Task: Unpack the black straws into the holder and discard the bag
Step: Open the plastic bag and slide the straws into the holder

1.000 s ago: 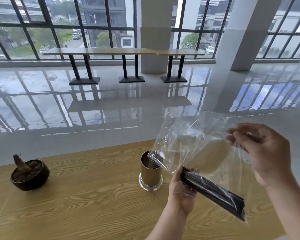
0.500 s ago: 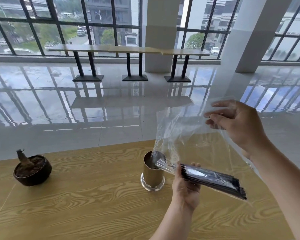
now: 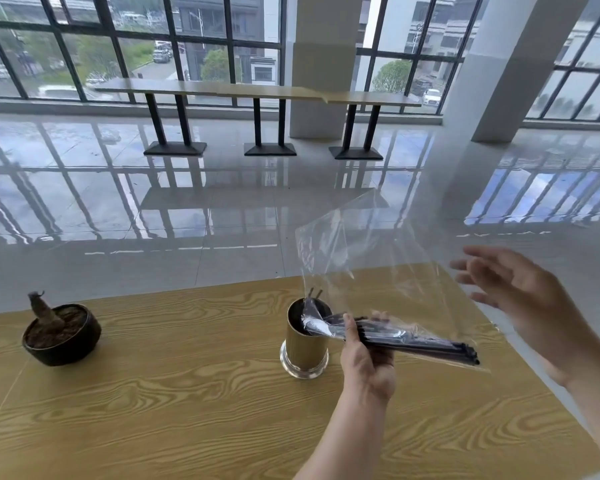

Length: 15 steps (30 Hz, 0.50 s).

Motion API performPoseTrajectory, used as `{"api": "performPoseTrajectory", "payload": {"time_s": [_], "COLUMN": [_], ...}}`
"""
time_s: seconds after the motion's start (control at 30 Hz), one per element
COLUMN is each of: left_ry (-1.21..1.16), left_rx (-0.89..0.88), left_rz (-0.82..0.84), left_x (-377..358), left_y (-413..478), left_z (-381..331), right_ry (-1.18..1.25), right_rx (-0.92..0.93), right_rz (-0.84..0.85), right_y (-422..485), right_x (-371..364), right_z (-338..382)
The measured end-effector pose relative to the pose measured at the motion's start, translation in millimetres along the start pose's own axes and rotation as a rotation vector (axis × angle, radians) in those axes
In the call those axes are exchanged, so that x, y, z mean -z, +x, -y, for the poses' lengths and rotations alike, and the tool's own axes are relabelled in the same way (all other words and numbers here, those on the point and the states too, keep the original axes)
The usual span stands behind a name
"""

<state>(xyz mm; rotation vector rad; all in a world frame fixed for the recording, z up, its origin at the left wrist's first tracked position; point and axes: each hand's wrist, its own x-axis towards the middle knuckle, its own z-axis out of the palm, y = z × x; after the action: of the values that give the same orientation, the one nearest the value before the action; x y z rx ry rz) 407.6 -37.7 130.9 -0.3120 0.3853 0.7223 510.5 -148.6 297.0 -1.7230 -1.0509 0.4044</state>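
Observation:
A gold cylindrical holder [image 3: 303, 344] stands on the wooden table [image 3: 153, 393]. My left hand [image 3: 366, 358] grips a bundle of black straws [image 3: 426, 345] through a clear plastic bag [image 3: 371, 271], lying nearly level with its mouth end over the holder's rim. Two straw tips [image 3: 315, 294] stick up at the holder's far edge. The loose part of the bag billows upward. My right hand [image 3: 520, 299] hovers to the right of the bag, fingers spread and blurred, holding nothing.
A dark bowl-shaped pot [image 3: 63, 336] with a dry stump sits at the table's left. The table's far edge runs just behind the holder. Beyond lie a glossy tiled floor, a long bar table [image 3: 257, 93] by the windows, and white pillars.
My right hand has let go of the bag's upper edge and moved away to the right, fingers spread. The straw bundle has levelled out, its mouth end now at the holder's rim.

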Motion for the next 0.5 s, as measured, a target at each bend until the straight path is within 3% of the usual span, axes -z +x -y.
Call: {"api": "performPoseTrajectory", "payload": {"time_s": [0.2, 0.5], "left_ry": [0.008, 0.06], "left_rx": [-0.013, -0.035], "left_rz": [-0.044, -0.101], "left_x": [-4, -11], "left_y": [6, 4], "left_z": [-3, -3], "right_ry": [-0.249, -0.343], "right_rx": [-0.126, 0.04], "right_rz": [0.068, -0.139], "right_y": [-42, -41], "right_x": [-4, -23], "right_z": [-30, -24]}}
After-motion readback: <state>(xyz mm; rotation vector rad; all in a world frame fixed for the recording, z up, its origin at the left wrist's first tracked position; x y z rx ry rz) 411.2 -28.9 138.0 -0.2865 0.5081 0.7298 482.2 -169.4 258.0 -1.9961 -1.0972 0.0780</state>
